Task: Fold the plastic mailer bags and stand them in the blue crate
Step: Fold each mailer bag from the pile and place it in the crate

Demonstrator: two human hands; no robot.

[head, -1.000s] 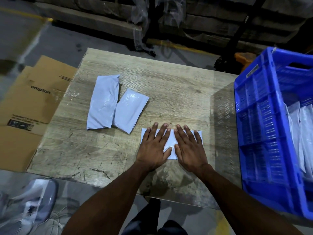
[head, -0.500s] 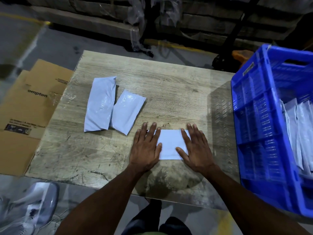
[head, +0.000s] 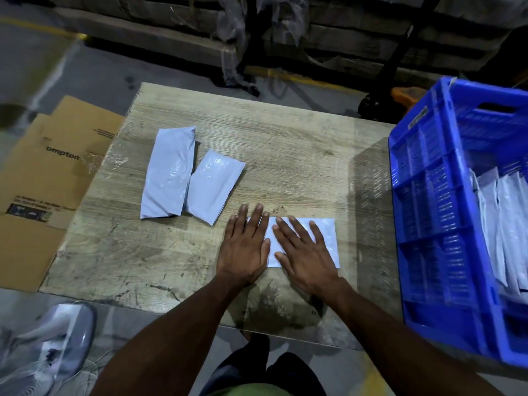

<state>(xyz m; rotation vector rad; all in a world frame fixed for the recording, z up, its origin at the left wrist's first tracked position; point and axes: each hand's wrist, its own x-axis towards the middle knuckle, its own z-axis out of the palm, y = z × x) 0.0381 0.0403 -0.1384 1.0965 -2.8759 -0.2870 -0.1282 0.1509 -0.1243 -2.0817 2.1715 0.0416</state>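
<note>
A white folded mailer bag (head: 328, 238) lies flat near the front of the wooden table (head: 285, 155). My left hand (head: 245, 247) presses its left end with straight fingers. My right hand (head: 305, 252) lies flat on its middle, fingers spread. Two more pale mailer bags lie side by side further left, a long one (head: 168, 172) and a shorter one (head: 214, 184). The blue crate (head: 428, 212) stands at the table's right edge, with several white folded bags (head: 503, 230) standing upright inside.
Flattened brown cardboard (head: 57, 178) lies on the floor left of the table. A clear plastic bundle (head: 48, 347) sits at the lower left. Wrapped pallets (head: 228, 32) and an orange pallet jack part (head: 405, 95) stand behind the table.
Both hands have slid back together on the white bag after spreading apart half a second ago; the bag's right end now shows beyond my right hand.
</note>
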